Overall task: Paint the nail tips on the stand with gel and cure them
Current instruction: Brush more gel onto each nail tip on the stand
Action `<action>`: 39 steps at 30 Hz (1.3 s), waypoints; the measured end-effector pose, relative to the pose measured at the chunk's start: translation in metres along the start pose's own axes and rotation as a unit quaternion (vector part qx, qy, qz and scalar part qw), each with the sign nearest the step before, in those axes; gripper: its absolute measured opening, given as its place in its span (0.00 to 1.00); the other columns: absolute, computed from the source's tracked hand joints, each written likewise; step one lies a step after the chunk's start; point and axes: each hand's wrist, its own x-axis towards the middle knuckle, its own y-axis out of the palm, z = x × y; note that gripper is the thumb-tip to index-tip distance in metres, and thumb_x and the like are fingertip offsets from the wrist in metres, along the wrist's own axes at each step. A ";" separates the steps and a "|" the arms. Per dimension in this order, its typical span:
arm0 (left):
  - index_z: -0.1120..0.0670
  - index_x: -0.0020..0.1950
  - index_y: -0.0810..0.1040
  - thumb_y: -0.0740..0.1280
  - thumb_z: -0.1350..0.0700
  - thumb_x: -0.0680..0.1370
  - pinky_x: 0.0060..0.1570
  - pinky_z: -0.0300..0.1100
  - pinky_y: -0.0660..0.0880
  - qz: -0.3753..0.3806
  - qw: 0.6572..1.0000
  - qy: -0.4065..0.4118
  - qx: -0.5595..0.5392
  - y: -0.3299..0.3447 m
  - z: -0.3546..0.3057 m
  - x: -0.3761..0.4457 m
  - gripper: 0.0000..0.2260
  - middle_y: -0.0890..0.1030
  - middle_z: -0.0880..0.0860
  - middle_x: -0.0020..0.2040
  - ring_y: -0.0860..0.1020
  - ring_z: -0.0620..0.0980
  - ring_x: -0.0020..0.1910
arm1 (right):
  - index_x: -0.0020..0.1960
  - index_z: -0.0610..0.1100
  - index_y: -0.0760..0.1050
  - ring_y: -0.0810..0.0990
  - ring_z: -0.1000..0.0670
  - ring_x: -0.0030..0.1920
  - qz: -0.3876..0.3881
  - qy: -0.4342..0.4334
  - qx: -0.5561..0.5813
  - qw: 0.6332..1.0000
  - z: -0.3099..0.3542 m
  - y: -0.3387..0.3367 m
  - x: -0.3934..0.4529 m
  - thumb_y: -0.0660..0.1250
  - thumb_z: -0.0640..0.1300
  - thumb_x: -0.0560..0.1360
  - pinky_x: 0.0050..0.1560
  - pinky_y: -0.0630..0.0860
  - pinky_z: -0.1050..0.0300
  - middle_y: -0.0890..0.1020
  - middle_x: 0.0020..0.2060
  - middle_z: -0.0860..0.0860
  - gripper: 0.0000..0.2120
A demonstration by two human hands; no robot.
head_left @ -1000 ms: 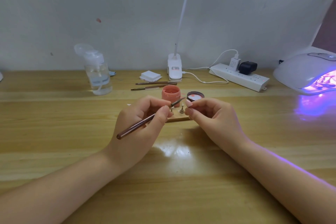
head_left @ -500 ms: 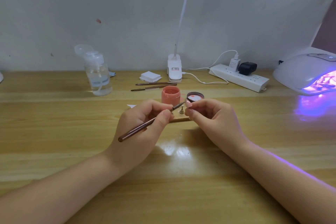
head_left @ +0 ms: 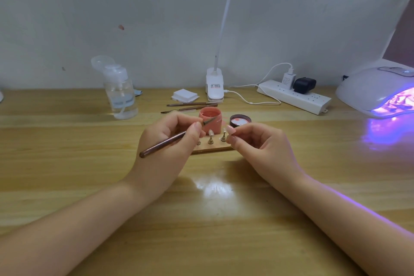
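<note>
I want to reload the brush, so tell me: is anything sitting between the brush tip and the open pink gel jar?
Nothing visible does. The left hand holds the brush with its tip right at the open gel jar, whose lid lies off to its right.

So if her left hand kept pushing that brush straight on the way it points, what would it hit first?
Probably the pink gel pot: the left hand aims the brush up and right, and its tip already overlaps the pot's rim. Depth is unclear, so it may be just above or in front of it.
</note>
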 end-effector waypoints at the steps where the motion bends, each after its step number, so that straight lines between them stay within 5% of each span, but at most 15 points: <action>1: 0.49 0.44 0.82 0.69 0.59 0.77 0.37 0.35 0.77 -0.007 1.000 -0.001 0.018 -0.001 -0.002 0.007 0.06 0.84 0.49 0.38 0.80 0.43 0.36 | 0.44 0.43 0.83 0.82 0.42 0.43 -0.003 0.001 -0.001 1.000 0.000 0.000 0.001 0.73 0.38 0.73 0.44 0.78 0.52 0.85 0.39 0.42 0.02; 8: 0.52 0.38 0.84 0.68 0.58 0.73 0.28 0.25 0.67 -0.048 0.975 -0.002 0.218 -0.008 -0.025 0.083 0.06 0.81 0.46 0.30 0.76 0.37 0.30 | 0.43 0.45 0.83 0.82 0.39 0.45 -0.015 0.006 0.000 1.000 -0.001 0.001 0.002 0.74 0.38 0.72 0.50 0.78 0.45 0.84 0.42 0.40 0.03; 11: 0.61 0.41 0.83 0.66 0.58 0.72 0.37 0.39 0.74 0.046 0.948 -0.034 0.312 0.000 -0.026 0.107 0.09 0.83 0.56 0.37 0.80 0.47 0.37 | 0.41 0.47 0.83 0.81 0.37 0.45 -0.020 0.002 -0.003 1.000 -0.001 0.002 0.002 0.74 0.39 0.71 0.49 0.77 0.43 0.84 0.41 0.39 0.04; 14: 0.67 0.42 0.79 0.65 0.58 0.71 0.37 0.45 0.68 0.093 0.934 -0.067 0.338 0.013 -0.024 0.121 0.11 0.80 0.61 0.38 0.74 0.54 0.36 | 0.41 0.47 0.83 0.80 0.36 0.43 -0.019 0.000 -0.008 1.000 -0.001 0.002 0.001 0.74 0.39 0.72 0.47 0.77 0.42 0.84 0.40 0.38 0.03; 18: 0.55 0.30 0.68 0.65 0.59 0.71 0.29 0.39 0.62 0.128 0.921 -0.112 0.349 0.025 -0.022 0.124 0.10 0.69 0.51 0.28 0.66 0.49 0.29 | 0.41 0.47 0.83 0.80 0.37 0.42 -0.020 -0.002 -0.014 1.000 -0.001 0.002 0.001 0.74 0.40 0.72 0.46 0.76 0.42 0.83 0.40 0.38 0.03; 23: 0.53 0.28 0.65 0.66 0.60 0.72 0.16 0.30 0.56 0.155 0.909 -0.133 0.364 0.030 -0.010 0.122 0.15 0.65 0.48 0.25 0.64 0.47 0.25 | 0.40 0.48 0.83 0.80 0.38 0.40 -0.021 -0.004 -0.019 1.000 -0.002 0.002 0.002 0.74 0.41 0.72 0.46 0.77 0.43 0.83 0.40 0.39 0.04; 29: 0.60 0.38 0.81 0.68 0.59 0.73 0.35 0.40 0.70 0.077 0.945 -0.194 0.251 0.016 -0.003 0.127 0.06 0.80 0.52 0.32 0.74 0.49 0.33 | 0.40 0.48 0.83 0.78 0.41 0.37 -0.023 -0.001 -0.031 0.999 -0.004 0.001 0.002 0.74 0.43 0.72 0.43 0.76 0.44 0.82 0.37 0.39 0.02; 39: 0.56 0.40 0.79 0.69 0.56 0.77 0.23 0.30 0.67 -0.041 0.943 -0.330 0.000 -0.023 0.016 0.115 0.07 0.78 0.46 0.24 0.70 0.42 0.24 | 0.42 0.47 0.83 0.79 0.41 0.39 -0.016 0.002 -0.043 0.999 -0.003 0.001 0.002 0.74 0.41 0.72 0.42 0.76 0.49 0.83 0.36 0.41 0.02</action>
